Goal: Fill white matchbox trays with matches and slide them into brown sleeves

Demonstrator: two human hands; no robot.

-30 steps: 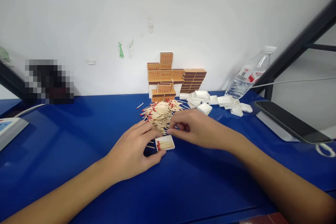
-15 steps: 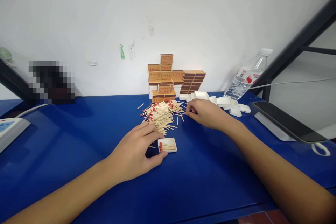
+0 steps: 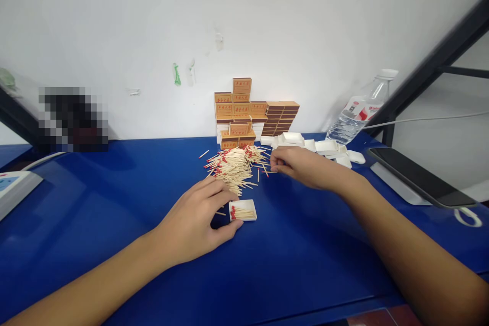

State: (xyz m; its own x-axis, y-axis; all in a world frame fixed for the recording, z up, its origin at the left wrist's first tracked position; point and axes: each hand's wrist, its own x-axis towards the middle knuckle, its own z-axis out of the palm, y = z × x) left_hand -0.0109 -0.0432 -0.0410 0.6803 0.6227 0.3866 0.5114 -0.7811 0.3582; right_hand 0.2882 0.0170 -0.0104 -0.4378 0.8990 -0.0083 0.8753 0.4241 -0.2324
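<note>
A pile of red-tipped matches point(image 3: 235, 165) lies on the blue table point(image 3: 114, 204). In front of it sits a small white tray point(image 3: 243, 210) with a few matches inside. My left hand point(image 3: 194, 224) steadies the tray's left side between thumb and fingers. My right hand point(image 3: 300, 165) rests at the right edge of the pile, its fingertips pinched together on matches there.
Stacked orange matchboxes point(image 3: 244, 112) and brown sleeves point(image 3: 281, 117) stand against the wall. Several empty white trays point(image 3: 317, 146) lie right of the pile. A water bottle point(image 3: 357, 112) and a phone point(image 3: 420, 175) are at the right, a power strip point(image 3: 13, 188) at the left.
My right hand has gone from beside the tray up and right to the pile's right edge. My left hand has stayed on the tray.
</note>
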